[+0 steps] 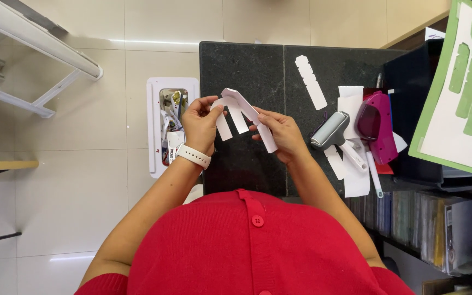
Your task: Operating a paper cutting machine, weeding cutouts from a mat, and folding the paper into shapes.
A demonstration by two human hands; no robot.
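Observation:
A white cut-out paper piece (241,112) with two hanging tabs is held up above the black stone tabletop (258,65). My left hand (200,123), with a white watch on its wrist, pinches the piece's left end. My right hand (279,131) grips its long right strip. The paper is folded into an angled ridge at the top. Both hands hover over the table's near left part.
A loose white paper strip (311,82) lies on the table. To the right are a grey roller tool (331,130), a magenta tool (378,125), paper scraps and a green cutting mat (457,93). A white bin (171,123) and a white plastic chair (23,49) stand on the tiled floor.

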